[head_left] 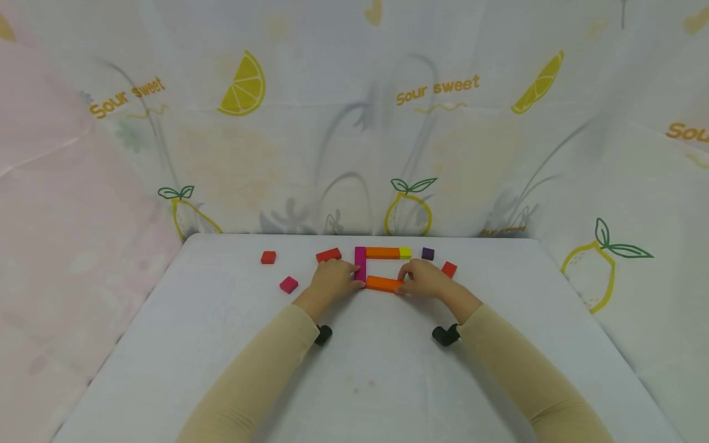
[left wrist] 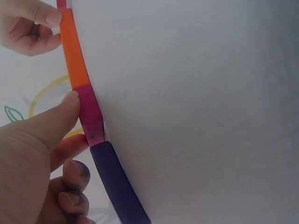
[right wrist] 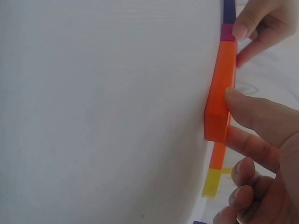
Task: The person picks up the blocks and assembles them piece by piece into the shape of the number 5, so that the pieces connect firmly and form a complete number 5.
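Note:
My left hand (head_left: 334,278) holds an upright-lying magenta block (head_left: 360,258) with thumb and index finger; the other fingers curl beneath, as the left wrist view shows. My right hand (head_left: 423,279) pinches the right end of an orange block (head_left: 382,283) between thumb and index finger. That block's left end meets the near end of the magenta block. A second orange block (head_left: 382,253) lies at the magenta block's far end, with a yellow block (head_left: 405,253) against its right end. A dark purple block (left wrist: 119,182) lies beside the left hand, hidden in the head view.
Left of the hands lie a red block (head_left: 268,257), a magenta-red block (head_left: 288,284) and a partly covered red block (head_left: 329,254). To the right are a small purple block (head_left: 428,253) and another red block (head_left: 449,269). A printed cloth hangs behind the white table (head_left: 354,369).

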`<action>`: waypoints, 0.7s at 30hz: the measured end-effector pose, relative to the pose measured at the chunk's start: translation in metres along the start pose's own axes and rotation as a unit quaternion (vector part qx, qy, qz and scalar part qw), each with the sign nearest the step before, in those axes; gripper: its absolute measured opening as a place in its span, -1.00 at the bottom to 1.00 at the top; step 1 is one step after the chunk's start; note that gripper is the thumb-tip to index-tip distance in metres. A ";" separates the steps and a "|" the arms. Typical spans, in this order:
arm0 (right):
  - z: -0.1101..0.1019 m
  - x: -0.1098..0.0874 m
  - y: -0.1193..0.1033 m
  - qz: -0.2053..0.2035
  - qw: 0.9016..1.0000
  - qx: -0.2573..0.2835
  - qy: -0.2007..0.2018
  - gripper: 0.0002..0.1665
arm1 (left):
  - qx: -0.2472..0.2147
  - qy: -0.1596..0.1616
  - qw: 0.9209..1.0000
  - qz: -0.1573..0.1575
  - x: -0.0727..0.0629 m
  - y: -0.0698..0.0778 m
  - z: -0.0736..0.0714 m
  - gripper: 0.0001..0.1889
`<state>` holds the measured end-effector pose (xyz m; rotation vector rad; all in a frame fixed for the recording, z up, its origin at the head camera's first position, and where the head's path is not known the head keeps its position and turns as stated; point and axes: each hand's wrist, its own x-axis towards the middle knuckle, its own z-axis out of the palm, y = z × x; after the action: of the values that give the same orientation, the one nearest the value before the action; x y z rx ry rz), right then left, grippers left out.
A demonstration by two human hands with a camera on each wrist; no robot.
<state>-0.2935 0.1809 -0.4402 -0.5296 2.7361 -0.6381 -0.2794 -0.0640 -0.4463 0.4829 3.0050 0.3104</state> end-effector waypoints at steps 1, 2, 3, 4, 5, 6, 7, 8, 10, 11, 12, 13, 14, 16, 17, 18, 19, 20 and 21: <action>0.000 0.000 0.000 -0.001 1.000 0.000 0.000 -0.75 | 0.000 0.000 1.000 0.000 0.000 0.000 0.000 -0.45; 0.000 0.000 0.001 -0.002 1.000 0.001 0.000 -0.75 | 0.001 -0.001 1.000 -0.001 0.000 0.000 0.000 -0.45; 0.000 0.001 0.001 -0.003 1.000 0.002 0.000 -0.75 | 0.002 -0.002 1.000 -0.001 0.000 0.000 0.000 -0.45; 0.000 0.001 0.001 -0.003 1.000 0.003 -0.001 -0.75 | 0.004 -0.002 1.000 -0.001 0.000 0.001 -0.001 -0.46; 0.000 0.001 0.001 -0.004 1.000 0.003 -0.001 -0.75 | 0.006 -0.004 1.000 -0.002 0.000 0.001 -0.001 -0.46; 0.000 0.000 0.001 -0.004 1.000 0.004 0.000 -0.76 | 0.007 -0.005 1.000 -0.002 0.000 0.002 -0.001 -0.46; 0.000 0.000 0.001 -0.005 1.000 0.006 0.000 -0.76 | 0.009 -0.005 1.000 -0.002 0.000 0.002 -0.002 -0.46; 0.000 0.000 0.001 -0.004 1.000 0.008 -0.001 -0.76 | 0.010 -0.006 1.000 -0.002 0.000 0.002 -0.002 -0.46; 0.000 0.000 0.000 -0.004 1.000 0.010 0.000 -0.76 | 0.011 -0.007 1.000 -0.003 0.000 0.003 -0.002 -0.46; 0.000 0.000 0.000 -0.004 1.000 0.011 0.000 -0.77 | 0.011 -0.007 1.000 -0.004 0.000 0.003 -0.002 -0.46; 0.000 -0.001 -0.001 -0.005 1.000 0.013 0.001 -0.77 | 0.011 -0.007 1.000 -0.004 0.000 0.003 -0.002 -0.46; 0.000 -0.001 -0.001 -0.005 1.000 0.013 0.001 -0.77 | 0.011 -0.008 1.000 -0.005 0.000 0.003 -0.002 -0.46; 0.000 -0.001 -0.001 -0.006 1.000 0.013 0.001 -0.77 | 0.010 -0.008 1.000 -0.005 0.000 0.003 -0.002 -0.46; 0.000 -0.002 -0.001 -0.009 1.000 0.012 0.002 -0.77 | 0.010 -0.008 1.000 -0.005 0.000 0.003 -0.002 -0.45; 0.000 -0.002 -0.001 -0.011 1.000 0.012 0.003 -0.77 | 0.011 -0.009 1.000 -0.006 0.000 0.003 -0.002 -0.45; 0.000 -0.002 -0.001 -0.012 1.000 0.012 0.003 -0.77 | 0.012 -0.009 1.000 -0.006 0.000 0.003 -0.002 -0.45; 0.000 -0.002 -0.001 -0.014 1.000 0.012 0.003 -0.77 | 0.012 -0.010 1.000 -0.006 0.000 0.003 -0.002 -0.45; 0.000 -0.002 -0.001 -0.015 1.000 0.012 0.004 -0.77 | 0.013 -0.011 1.000 -0.006 0.000 0.003 -0.002 -0.45; 0.000 -0.002 -0.001 -0.016 1.000 0.012 0.004 -0.77 | 0.014 -0.012 1.000 -0.007 0.000 0.003 -0.002 -0.44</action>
<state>-0.2913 0.1812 -0.4396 -0.5665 2.7296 -0.6816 -0.2786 -0.0613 -0.4437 0.4656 2.9924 0.2607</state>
